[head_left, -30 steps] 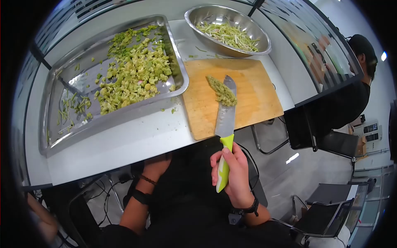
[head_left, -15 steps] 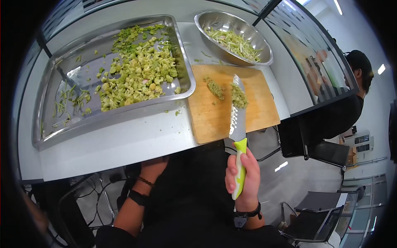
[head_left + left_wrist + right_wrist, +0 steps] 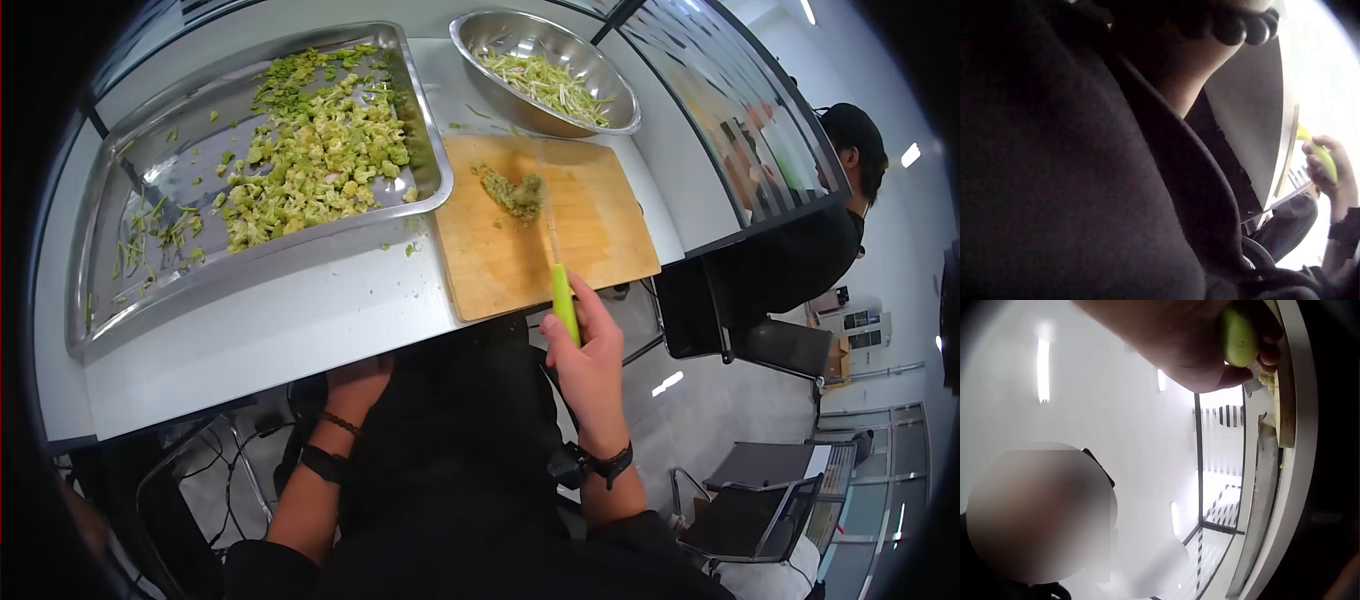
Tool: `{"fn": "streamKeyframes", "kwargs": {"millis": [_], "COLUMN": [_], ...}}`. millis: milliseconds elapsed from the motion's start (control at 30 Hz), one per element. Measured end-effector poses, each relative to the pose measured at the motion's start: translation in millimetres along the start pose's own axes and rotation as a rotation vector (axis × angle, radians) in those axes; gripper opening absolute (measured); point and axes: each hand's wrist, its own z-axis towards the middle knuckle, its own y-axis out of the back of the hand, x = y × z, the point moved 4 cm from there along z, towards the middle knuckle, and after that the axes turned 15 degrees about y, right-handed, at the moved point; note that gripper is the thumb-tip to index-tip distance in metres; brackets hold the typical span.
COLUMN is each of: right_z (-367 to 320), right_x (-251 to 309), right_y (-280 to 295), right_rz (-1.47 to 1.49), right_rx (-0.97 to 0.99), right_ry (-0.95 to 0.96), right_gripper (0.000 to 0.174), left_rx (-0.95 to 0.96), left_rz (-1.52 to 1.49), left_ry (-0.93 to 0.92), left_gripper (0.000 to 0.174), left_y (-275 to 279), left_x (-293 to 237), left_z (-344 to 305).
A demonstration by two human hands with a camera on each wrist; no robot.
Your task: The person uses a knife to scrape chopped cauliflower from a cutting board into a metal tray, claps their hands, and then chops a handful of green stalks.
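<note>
My right hand [image 3: 588, 350] grips the green handle of a kitchen knife [image 3: 565, 302] at the board's near edge. The blade stands nearly edge-on over the wooden cutting board [image 3: 600, 225], its front part against a small heap of finely minced green vegetable [image 3: 515, 195]. In the right wrist view the fingers curl round the handle [image 3: 1239, 339]. My left hand [image 3: 358, 385] is low by my lap at the table's front edge, its fingers hidden. The left wrist view shows mostly dark cloth, with the knife hand [image 3: 1329, 159] at far right.
A large steel tray [image 3: 105, 270] with chopped cauliflower and greens stands left of the board. Behind the board is a steel bowl [image 3: 625, 112] of shredded green strips. Low partitions [image 3: 660, 170] edge the white table [image 3: 250, 340]. Another person [image 3: 810, 240] sits beyond at the right.
The knife, earlier flat with mince lying on its blade, has swung right, then turned edge-on and back left. The mince now forms one heap on the board. My left hand stays low.
</note>
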Motion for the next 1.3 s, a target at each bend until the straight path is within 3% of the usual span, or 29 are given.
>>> {"fn": "streamKeyframes", "kwargs": {"millis": [33,167,267,367,467,567,700,800,900,1000,1100,1300], "right_z": [2.5,1.8,2.2,2.1,5.0,0.3,0.7,-4.2,-3.4,-7.3,-10.4,-14.9], "right_x": [-0.1,11.5,17.3,26.7,20.2,25.7,21.9,25.6,20.5,31.3,26.7,36.2], "right_y": [-1.5,-2.4,1.3,-10.9,-12.4,-12.2,-15.8,-13.1,-11.7,-2.7,-2.6,4.6], "right_rz": [-0.126,-0.163,-0.067,0.275,0.310,0.368,0.365,0.334,0.350,0.438,0.456,0.491], "right_rx": [0.039,-0.018,0.028,0.065,0.128,0.060,0.079,0.048,0.070,0.064,0.056,0.037], "right_ry": [0.082,0.178,0.210,-0.083,-0.203,-0.061,-0.211,-0.113,-0.208,-0.154,-0.235,-0.159], "right_gripper": [0.051,0.048,0.051,0.055,0.056,0.056,0.057,0.058,0.058,0.059,0.060,0.059], "left_rx": [-0.016,-0.040,-0.056,-0.060,-0.061,-0.031,0.032,-0.106,-0.033,-0.060,-0.064,-0.135], "left_rz": [0.001,0.013,0.002,-0.005,0.022,0.010,0.008,0.013,0.030,0.011,0.020,0.037], "left_ry": [-0.013,-0.028,-0.035,-0.040,-0.052,-0.018,0.010,-0.058,0.004,-0.016,0.004,-0.048], "left_gripper": [0.046,0.048,0.049,0.050,0.050,0.049,0.049,0.048,0.048,0.048,0.049,0.047], "left_y": [0.5,-4.2,-6.6,-5.2,-4.1,-0.6,-1.5,-7.4,-3.2,-0.3,-5.5,-8.9], "left_x": [-0.1,4.8,5.3,4.0,2.4,2.2,1.7,3.9,0.2,-0.9,1.3,5.6], "left_z": [0.7,-0.7,1.3,1.0,0.9,-0.2,2.9,3.0,3.0,2.3,2.1,1.8]}}
